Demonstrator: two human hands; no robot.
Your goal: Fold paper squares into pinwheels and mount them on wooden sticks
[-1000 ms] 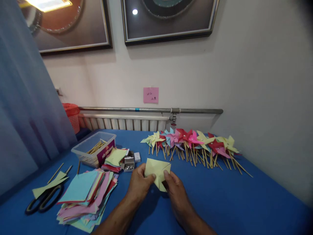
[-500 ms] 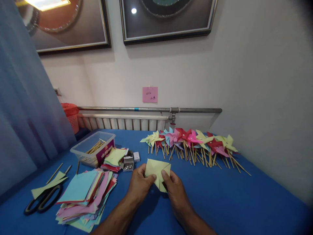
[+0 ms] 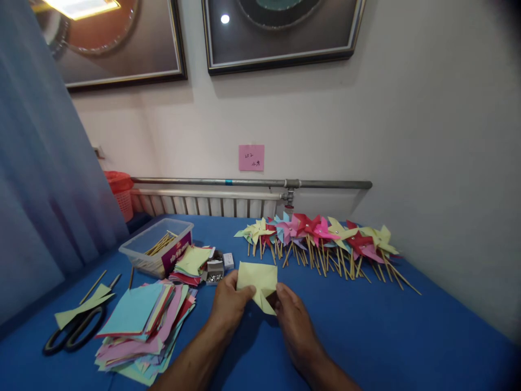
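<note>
A pale yellow paper square (image 3: 257, 277) with slits at its corners is held above the blue table, its lower corner hanging as a loose flap. My left hand (image 3: 230, 304) pinches it by the left edge, thumb on the front and fingers behind. At its lower right edge is my right hand (image 3: 295, 320), closed, thumb beside the paper and fingertips partly hidden behind it. Left of my left hand stands a small open box of metal pins (image 3: 214, 278), beside a short stack of cut paper squares (image 3: 193, 260).
Finished paper pinwheels (image 3: 309, 228) on sticks lie in a row at the back right. To the left are a clear plastic box (image 3: 134, 245) of sticks, a pile of coloured paper (image 3: 134, 312), and black-handled scissors (image 3: 83, 328) under paper scraps. A radiator (image 3: 211, 203) lines the wall.
The yellow paper has tilted and shifted slightly left. My right thumb has slid off its face to the right edge. My left hand keeps its pinch.
</note>
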